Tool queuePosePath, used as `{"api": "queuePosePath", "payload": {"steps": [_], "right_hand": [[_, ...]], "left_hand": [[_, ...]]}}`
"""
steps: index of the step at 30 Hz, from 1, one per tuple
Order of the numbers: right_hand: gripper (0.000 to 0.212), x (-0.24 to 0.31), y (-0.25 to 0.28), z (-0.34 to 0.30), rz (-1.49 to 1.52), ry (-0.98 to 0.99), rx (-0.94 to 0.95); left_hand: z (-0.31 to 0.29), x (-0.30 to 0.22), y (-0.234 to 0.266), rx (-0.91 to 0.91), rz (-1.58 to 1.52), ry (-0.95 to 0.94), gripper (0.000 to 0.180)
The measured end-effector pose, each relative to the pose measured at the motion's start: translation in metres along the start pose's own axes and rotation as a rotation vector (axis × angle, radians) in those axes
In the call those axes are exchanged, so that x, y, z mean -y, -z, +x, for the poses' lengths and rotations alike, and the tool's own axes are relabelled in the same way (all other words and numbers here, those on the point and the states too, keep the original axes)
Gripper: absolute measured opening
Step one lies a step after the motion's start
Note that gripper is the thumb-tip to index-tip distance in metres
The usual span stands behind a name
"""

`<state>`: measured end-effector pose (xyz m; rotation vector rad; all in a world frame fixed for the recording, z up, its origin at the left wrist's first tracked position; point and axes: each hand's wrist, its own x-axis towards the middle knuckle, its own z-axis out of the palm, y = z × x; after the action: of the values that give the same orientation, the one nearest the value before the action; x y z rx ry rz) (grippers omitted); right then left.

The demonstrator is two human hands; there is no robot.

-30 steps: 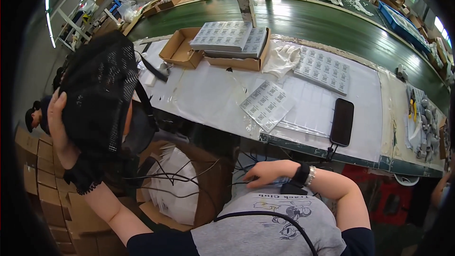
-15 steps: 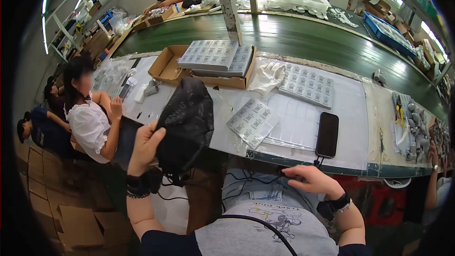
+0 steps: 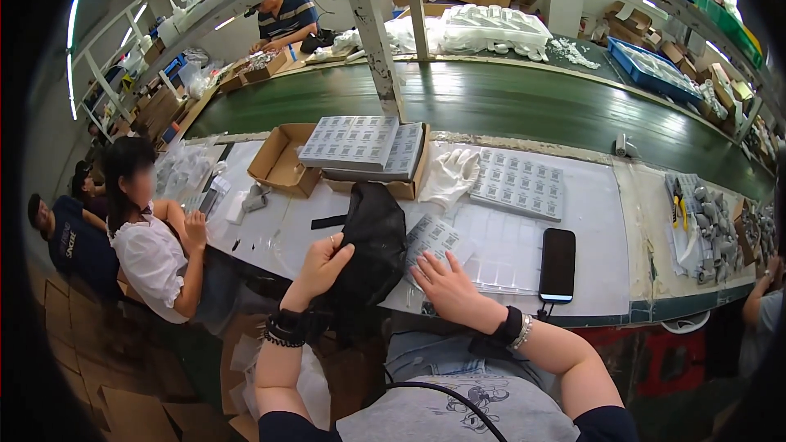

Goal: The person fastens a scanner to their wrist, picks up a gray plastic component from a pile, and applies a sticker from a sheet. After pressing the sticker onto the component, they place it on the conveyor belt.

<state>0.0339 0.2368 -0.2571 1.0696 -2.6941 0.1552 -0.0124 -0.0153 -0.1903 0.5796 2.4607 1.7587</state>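
Observation:
My left hand (image 3: 321, 272) is closed, thumb against fingers, on a soft black fabric piece (image 3: 377, 237). A short black strap sticks out from its left side; I cannot tell whether it is a bag or a cap. With fingers spread, my right hand (image 3: 452, 288) is over the near edge of a small grey sheet of printed labels (image 3: 434, 235), just right of the fabric. Whether it touches the sheet is unclear. Beside that sheet lie clear plastic trays (image 3: 512, 258) and a black phone (image 3: 558, 266).
Behind are white gloves (image 3: 449, 176), a stack of label sheets (image 3: 517, 184) and an open cardboard box (image 3: 282, 155) next to more stacks. A green conveyor belt (image 3: 491, 94) runs beyond. A co-worker in white (image 3: 151, 254) sits at left; pliers (image 3: 679, 205) and grey parts lie right.
My left hand has moved right with the black fabric, now beside the small label sheet. My right hand has come up from near my lap to that sheet, and the view has shifted.

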Motion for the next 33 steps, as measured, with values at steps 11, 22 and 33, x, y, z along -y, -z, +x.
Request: {"api": "queuePosePath", "payload": {"steps": [11, 22, 33], "right_hand": [[0.043, -0.057, 0.054, -0.057, 0.222, -0.099, -0.134], [0.053, -0.079, 0.047, -0.117, 0.239, -0.301, -0.065], [0.065, -0.072, 0.056, -0.170, 0.306, -0.747, -0.431]], "left_hand": [[0.043, -0.015, -0.025, 0.005, 0.476, -0.170, 0.027], [0.041, -0.008, -0.054, -0.193, 0.770, -0.249, 0.021], [-0.001, -0.040, -0.082, -0.439, 0.748, -0.568, 0.035]]}}
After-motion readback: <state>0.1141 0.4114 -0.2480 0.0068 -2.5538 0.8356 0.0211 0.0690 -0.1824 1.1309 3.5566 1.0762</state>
